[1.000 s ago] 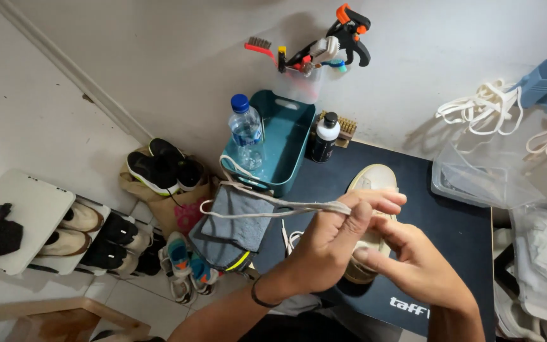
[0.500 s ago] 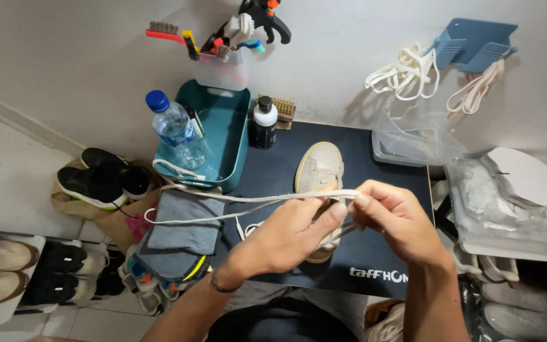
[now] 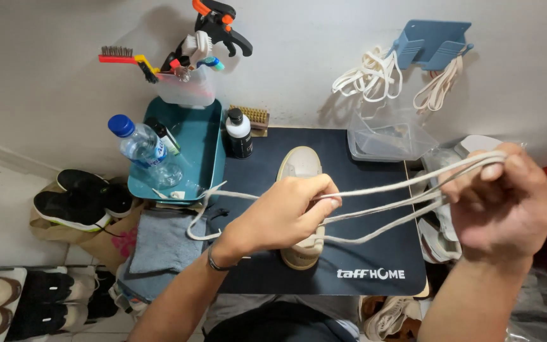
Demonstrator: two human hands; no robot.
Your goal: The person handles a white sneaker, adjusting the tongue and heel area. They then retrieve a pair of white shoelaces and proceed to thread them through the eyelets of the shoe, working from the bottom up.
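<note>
A long off-white shoelace (image 3: 384, 202) is stretched between my two hands above a dark mat (image 3: 356, 253). My left hand (image 3: 283, 212) pinches the lace at the middle of the view, with loose ends trailing left over a grey cloth (image 3: 159, 244). My right hand (image 3: 508, 196) grips the looped strands at the right, raised and pulled away. A cream shoe (image 3: 300, 168) lies sole-up on the mat, partly hidden beneath my left hand.
A teal tray (image 3: 207, 152) with a water bottle (image 3: 140, 149) stands at the left, a dark bottle (image 3: 238, 133) and brush beside it. A clear container (image 3: 387, 140) sits at the mat's back right. Laces hang on the wall; shoes sit on the floor at left.
My right hand has pulled away to the right, drawing the shoelace out into long strands. My left hand stays over the shoe. The view has shifted left.
</note>
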